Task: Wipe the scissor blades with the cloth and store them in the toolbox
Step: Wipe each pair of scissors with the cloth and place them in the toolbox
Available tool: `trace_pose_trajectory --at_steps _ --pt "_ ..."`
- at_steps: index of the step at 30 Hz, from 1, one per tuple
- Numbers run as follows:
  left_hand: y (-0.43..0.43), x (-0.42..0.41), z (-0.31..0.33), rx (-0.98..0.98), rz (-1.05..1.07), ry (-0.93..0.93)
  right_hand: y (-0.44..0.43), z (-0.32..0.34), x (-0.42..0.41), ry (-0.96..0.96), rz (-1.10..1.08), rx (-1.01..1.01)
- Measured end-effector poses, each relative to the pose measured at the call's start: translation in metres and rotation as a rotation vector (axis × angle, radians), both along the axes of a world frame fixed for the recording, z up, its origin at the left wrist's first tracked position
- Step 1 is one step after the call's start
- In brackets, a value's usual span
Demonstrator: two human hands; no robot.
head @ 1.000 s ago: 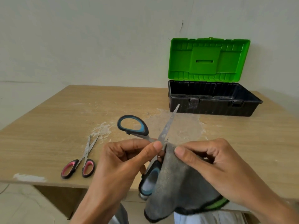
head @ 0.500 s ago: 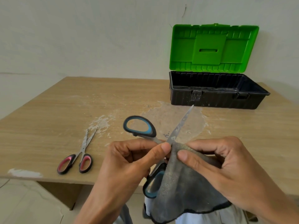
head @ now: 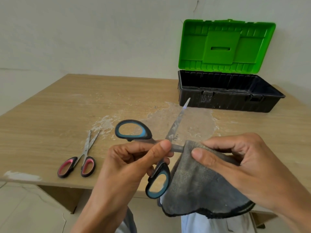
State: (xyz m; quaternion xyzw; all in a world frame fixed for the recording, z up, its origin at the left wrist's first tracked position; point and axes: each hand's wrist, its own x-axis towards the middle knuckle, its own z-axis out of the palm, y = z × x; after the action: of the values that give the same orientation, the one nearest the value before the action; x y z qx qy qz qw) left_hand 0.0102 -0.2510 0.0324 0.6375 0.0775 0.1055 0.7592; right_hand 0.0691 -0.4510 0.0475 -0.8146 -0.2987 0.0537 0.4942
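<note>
My left hand (head: 133, 158) pinches the blue-handled scissors (head: 176, 125) near the pivot, blades spread wide open. One blade points up and away toward the toolbox. The other blade runs right into the grey cloth (head: 198, 182), which my right hand (head: 235, 163) folds around it with thumb and fingers. The toolbox (head: 227, 100) is black with an upright green lid, standing open at the back right of the table. A second pair, the pink-handled scissors (head: 80, 158), lies on the table at the left near the front edge.
The wooden table (head: 67, 111) has white dried smears around its middle and a white patch at the front left edge. A plain wall stands behind. Tiled floor shows below the table's front edge.
My right hand with the cloth has slid outward along the lower blade, baring a short stretch of metal beside my left thumb. The view has shifted slightly.
</note>
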Motion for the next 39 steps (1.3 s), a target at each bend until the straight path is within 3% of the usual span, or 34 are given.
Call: trace_pose_trajectory --at_steps 22,29,39 --pt "-0.004 0.000 0.009 0.023 -0.055 -0.005 0.011 0.023 -0.001 -0.095 -0.001 -0.056" --pt "-0.003 -0.003 0.009 0.057 -0.020 -0.036 0.007 0.016 -0.003 -0.047 0.003 -0.132" --pt "-0.014 0.000 0.008 -0.010 -0.022 0.004 0.002 0.017 -0.002 -0.016 0.011 -0.076"
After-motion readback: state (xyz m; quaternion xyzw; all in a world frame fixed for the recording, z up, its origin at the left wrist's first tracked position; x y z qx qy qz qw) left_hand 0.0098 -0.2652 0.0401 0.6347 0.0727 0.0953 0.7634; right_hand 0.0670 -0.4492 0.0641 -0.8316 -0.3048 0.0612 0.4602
